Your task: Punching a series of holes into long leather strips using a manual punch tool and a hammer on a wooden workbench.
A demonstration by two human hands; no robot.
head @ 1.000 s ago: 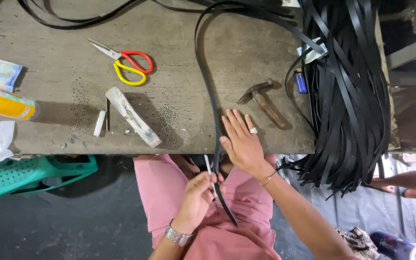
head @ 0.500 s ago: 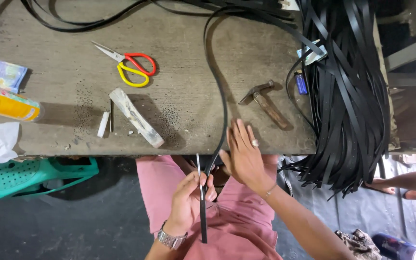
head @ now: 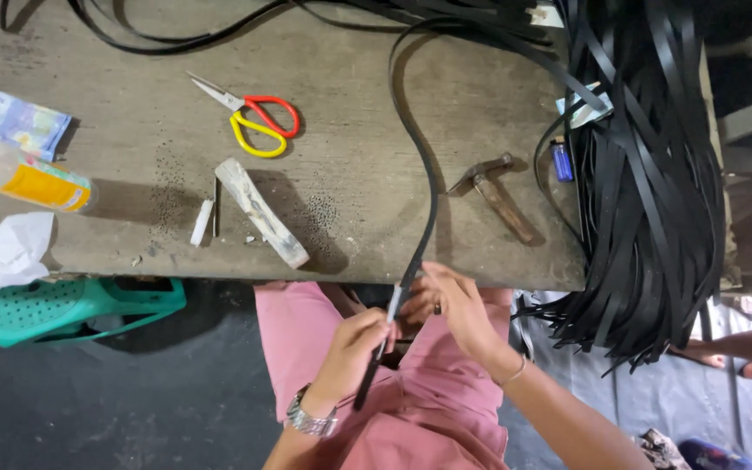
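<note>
A long black strap (head: 424,187) curves across the wooden table (head: 350,130) and runs down over its near edge to my lap. My left hand (head: 352,348), with a wristwatch, is closed around the strap's lower end just below the edge. My right hand (head: 453,306), with a ring and a bracelet, pinches the same strap a little higher, at the table's edge. The strap's tip pokes out below my left hand, over my pink trousers.
Red-and-yellow scissors (head: 254,122), a wooden-handled tool (head: 261,211), a hammer (head: 496,190) and a blue lighter (head: 562,160) lie on the table. A big bundle of black straps (head: 654,191) hangs over the right end. A bottle (head: 23,178), a packet (head: 12,122) and tissue (head: 2,252) sit at left, above a teal basket (head: 63,305).
My right hand has come off the table top and down to the edge, closing on the strap. The strap's bend on the table has shifted right, and my left hand grips it nearer the edge.
</note>
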